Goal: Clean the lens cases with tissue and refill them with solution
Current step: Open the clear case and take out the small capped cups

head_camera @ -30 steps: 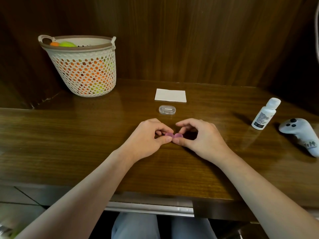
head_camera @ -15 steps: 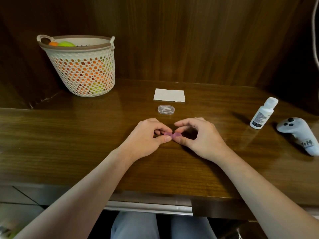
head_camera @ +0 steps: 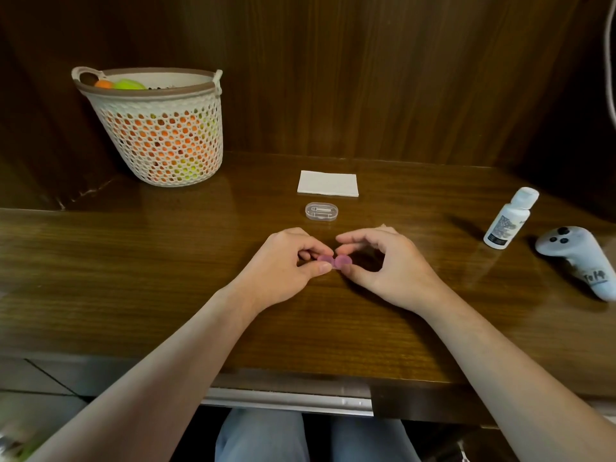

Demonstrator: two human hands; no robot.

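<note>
- Pink lens case [head_camera: 334,262]: it lies low over the worktop [head_camera: 133,261], held between both hands; whether it touches the surface cannot be told.
- Left hand [head_camera: 283,265]: your grip here is a closed pinch of thumb and forefinger on the left cap.
- Right hand [head_camera: 390,265]: the same pinch holds the right cap, the other fingers arched clear.
- Handling: judge the case light, rigid plastic, small and likely slippery when wet; take each cap by its rim and steady the bridge between them.
- Tissue [head_camera: 328,183]: soft and thin, lying flat beyond the clear box [head_camera: 321,211]; lift it by an edge.
- Solution bottle [head_camera: 510,218]: upright, well apart on your right; probably squeezable, so hold its body lightly.
</note>
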